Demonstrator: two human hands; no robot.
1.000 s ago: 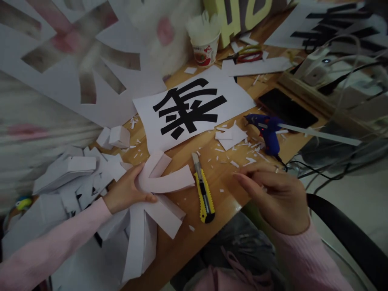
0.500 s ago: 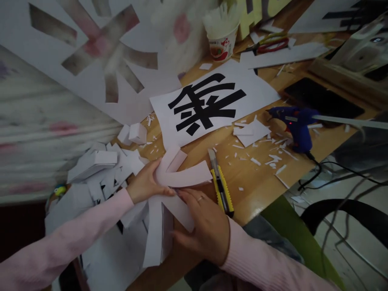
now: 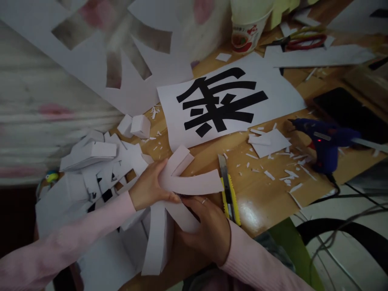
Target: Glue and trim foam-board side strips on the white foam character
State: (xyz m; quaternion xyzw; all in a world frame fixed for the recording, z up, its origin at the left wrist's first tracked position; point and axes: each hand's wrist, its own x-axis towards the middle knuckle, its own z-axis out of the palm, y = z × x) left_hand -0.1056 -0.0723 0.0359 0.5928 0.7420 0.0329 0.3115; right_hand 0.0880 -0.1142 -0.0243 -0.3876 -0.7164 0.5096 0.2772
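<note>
Pinching paper shape point(image 3: 195, 184), left fingers point(image 3: 157, 168), right fingers point(image 3: 195, 205), cutter point(image 3: 231, 200) beside, glue gun point(image 3: 325, 141) beyond

At the frame's top, the edge cuts off the stencil sheet point(image 3: 93, 64) and the paper cup's point(image 3: 248, 34) contents, the right edge crops the glue stick point(image 3: 370, 144), and at lower centre the left hand point(image 3: 151, 184) and right hand point(image 3: 209, 226) hide parts of the white branched piece point(image 3: 195, 184).

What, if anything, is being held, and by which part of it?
A white branched shape: the left hand grips it near the middle; the right hand is at a lower branch, its grip unclear.
</note>
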